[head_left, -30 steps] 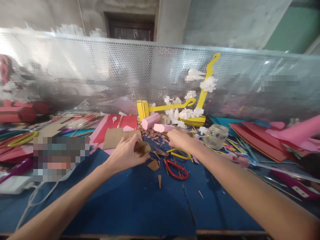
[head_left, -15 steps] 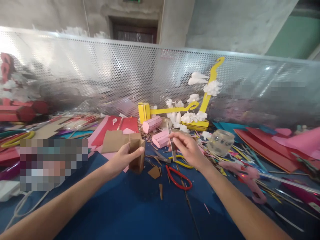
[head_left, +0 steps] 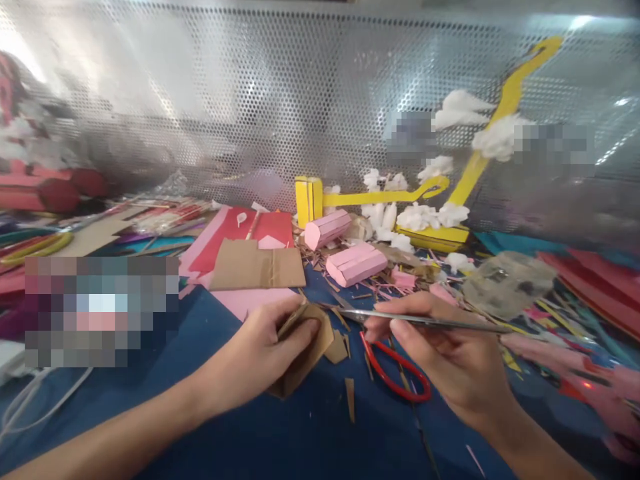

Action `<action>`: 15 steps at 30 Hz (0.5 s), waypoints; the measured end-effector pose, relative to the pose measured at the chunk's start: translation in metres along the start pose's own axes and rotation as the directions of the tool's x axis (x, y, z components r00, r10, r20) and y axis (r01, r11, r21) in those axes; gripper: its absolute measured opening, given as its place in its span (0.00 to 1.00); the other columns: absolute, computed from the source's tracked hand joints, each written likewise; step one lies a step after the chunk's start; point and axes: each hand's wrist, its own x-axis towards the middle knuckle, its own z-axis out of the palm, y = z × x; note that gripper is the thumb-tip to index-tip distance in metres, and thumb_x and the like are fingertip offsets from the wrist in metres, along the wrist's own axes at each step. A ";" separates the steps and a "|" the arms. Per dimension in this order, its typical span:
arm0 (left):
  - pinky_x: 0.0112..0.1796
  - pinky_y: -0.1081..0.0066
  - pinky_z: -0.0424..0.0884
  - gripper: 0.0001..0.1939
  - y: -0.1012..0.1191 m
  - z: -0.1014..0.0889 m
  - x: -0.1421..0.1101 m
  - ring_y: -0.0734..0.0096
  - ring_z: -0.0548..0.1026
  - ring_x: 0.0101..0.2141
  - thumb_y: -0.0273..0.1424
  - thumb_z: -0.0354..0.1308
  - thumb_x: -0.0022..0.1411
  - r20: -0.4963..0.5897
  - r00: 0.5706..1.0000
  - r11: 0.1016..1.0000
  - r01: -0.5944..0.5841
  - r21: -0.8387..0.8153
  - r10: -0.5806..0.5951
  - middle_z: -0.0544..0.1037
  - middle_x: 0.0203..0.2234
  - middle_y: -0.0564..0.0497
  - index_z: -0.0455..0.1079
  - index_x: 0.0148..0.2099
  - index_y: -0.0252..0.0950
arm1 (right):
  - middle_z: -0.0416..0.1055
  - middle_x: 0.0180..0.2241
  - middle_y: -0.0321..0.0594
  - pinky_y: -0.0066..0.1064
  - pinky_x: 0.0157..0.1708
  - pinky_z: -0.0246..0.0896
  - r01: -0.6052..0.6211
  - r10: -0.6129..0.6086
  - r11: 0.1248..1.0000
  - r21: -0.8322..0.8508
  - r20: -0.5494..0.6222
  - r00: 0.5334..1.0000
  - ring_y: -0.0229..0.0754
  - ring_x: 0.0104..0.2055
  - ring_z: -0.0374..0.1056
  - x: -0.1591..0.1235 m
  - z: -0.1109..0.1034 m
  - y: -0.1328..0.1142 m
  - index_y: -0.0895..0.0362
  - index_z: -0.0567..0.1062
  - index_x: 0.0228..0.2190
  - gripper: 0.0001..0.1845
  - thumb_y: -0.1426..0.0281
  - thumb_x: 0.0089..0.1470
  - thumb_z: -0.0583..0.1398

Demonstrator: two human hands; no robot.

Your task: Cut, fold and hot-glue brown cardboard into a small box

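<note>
My left hand point(head_left: 260, 360) grips a small folded cardboard box point(head_left: 323, 333), its thumb pressed inside the open end. In my right hand point(head_left: 445, 347), between thumb and fingers, is a slim silver craft knife point(head_left: 415, 319), held level and pointing left toward the box. A gap separates the knife's tip from the cardboard. Red-handled scissors point(head_left: 389, 383) lie on the blue table point(head_left: 240, 427) just below my right hand. Cardboard offcuts point(head_left: 350, 399) are scattered between the hands. Behind my left hand lies a flat cardboard piece point(head_left: 255, 267) on pink and red sheets.
Two pink paper prisms point(head_left: 356, 263) and yellow figures point(head_left: 310, 200) with white puffs stand farther back, before a perforated metal screen point(head_left: 280, 100). On the right are a clear jar point(head_left: 510, 283) and a pink glue gun point(head_left: 565, 363) with a lit red light.
The box has tilted in my left hand, its open end turned toward the right. The knife has swung from upright to level and come nearer the box. My view has tipped down.
</note>
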 end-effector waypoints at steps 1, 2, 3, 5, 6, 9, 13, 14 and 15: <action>0.26 0.73 0.69 0.15 0.001 0.001 -0.001 0.71 0.72 0.26 0.43 0.56 0.71 0.004 1.000 1.000 -0.007 0.017 0.007 0.74 0.25 0.54 0.69 0.36 0.38 | 0.83 0.31 0.37 0.31 0.35 0.81 0.003 -0.003 1.000 -0.005 -0.004 1.000 0.42 0.31 0.82 -0.001 0.002 -0.001 0.49 0.82 0.40 0.04 0.67 0.65 0.65; 0.25 0.74 0.67 0.14 0.002 0.001 -0.001 0.72 0.70 0.25 0.41 0.56 0.71 0.012 1.000 0.999 -0.022 0.029 0.022 0.73 0.25 0.54 0.69 0.35 0.38 | 0.83 0.30 0.37 0.30 0.33 0.81 -0.001 0.001 1.000 -0.027 -0.009 1.000 0.43 0.30 0.82 -0.002 0.004 -0.002 0.49 0.82 0.39 0.03 0.67 0.64 0.65; 0.25 0.75 0.66 0.13 0.003 0.000 -0.002 0.73 0.70 0.25 0.39 0.56 0.71 0.030 0.999 0.998 -0.033 0.046 0.032 0.73 0.25 0.54 0.70 0.35 0.38 | 0.83 0.29 0.37 0.29 0.31 0.81 -0.011 0.011 0.999 -0.053 -0.010 1.000 0.43 0.29 0.82 -0.002 0.005 -0.003 0.49 0.82 0.38 0.02 0.68 0.63 0.66; 0.25 0.75 0.67 0.08 0.005 -0.001 -0.002 0.72 0.72 0.27 0.34 0.56 0.70 0.059 0.996 0.996 -0.066 0.067 0.062 0.76 0.27 0.54 0.72 0.37 0.38 | 0.83 0.28 0.37 0.28 0.28 0.80 -0.036 0.035 0.995 -0.091 -0.008 0.999 0.43 0.28 0.81 -0.004 0.005 -0.003 0.49 0.81 0.37 0.01 0.68 0.62 0.67; 0.27 0.75 0.69 0.05 0.006 -0.002 -0.002 0.72 0.73 0.27 0.32 0.57 0.68 0.054 0.995 0.994 -0.085 0.074 0.081 0.77 0.27 0.55 0.72 0.38 0.39 | 0.83 0.27 0.37 0.29 0.27 0.80 -0.043 0.042 0.995 -0.091 -0.011 0.999 0.43 0.27 0.81 -0.005 0.005 -0.002 0.49 0.81 0.37 0.01 0.68 0.63 0.66; 0.25 0.75 0.69 0.05 0.007 -0.004 -0.002 0.72 0.73 0.26 0.27 0.56 0.64 0.060 0.993 0.985 -0.107 0.136 0.100 0.77 0.26 0.56 0.73 0.38 0.40 | 0.83 0.27 0.36 0.29 0.26 0.79 -0.057 0.059 0.993 -0.101 0.017 0.998 0.44 0.27 0.81 -0.007 0.001 -0.001 0.48 0.80 0.38 0.02 0.66 0.64 0.65; 0.21 0.74 0.63 0.07 0.006 -0.007 -0.003 0.71 0.72 0.22 0.26 0.57 0.61 0.076 0.990 0.962 -0.130 0.241 0.115 0.76 0.22 0.55 0.75 0.32 0.40 | 0.83 0.26 0.33 0.28 0.26 0.78 -0.018 0.039 0.977 -0.213 0.095 0.995 0.42 0.25 0.81 -0.009 -0.006 -0.002 0.44 0.81 0.39 0.03 0.66 0.65 0.65; 0.20 0.74 0.62 0.07 0.005 -0.008 -0.003 0.72 0.71 0.21 0.27 0.57 0.61 0.073 0.991 0.957 -0.131 0.260 0.116 0.76 0.21 0.56 0.75 0.32 0.40 | 0.83 0.26 0.32 0.28 0.25 0.78 0.011 0.018 0.967 -0.256 0.110 0.994 0.41 0.24 0.80 -0.009 -0.008 -0.003 0.43 0.81 0.40 0.04 0.66 0.65 0.65; 0.19 0.74 0.60 0.07 0.003 -0.008 -0.004 0.72 0.70 0.20 0.27 0.57 0.60 0.070 0.990 0.952 -0.137 0.275 0.122 0.75 0.20 0.56 0.75 0.31 0.40 | 0.83 0.27 0.31 0.28 0.24 0.77 0.048 -0.007 0.952 -0.302 0.135 0.991 0.41 0.23 0.79 -0.009 -0.010 -0.004 0.42 0.81 0.40 0.04 0.66 0.64 0.65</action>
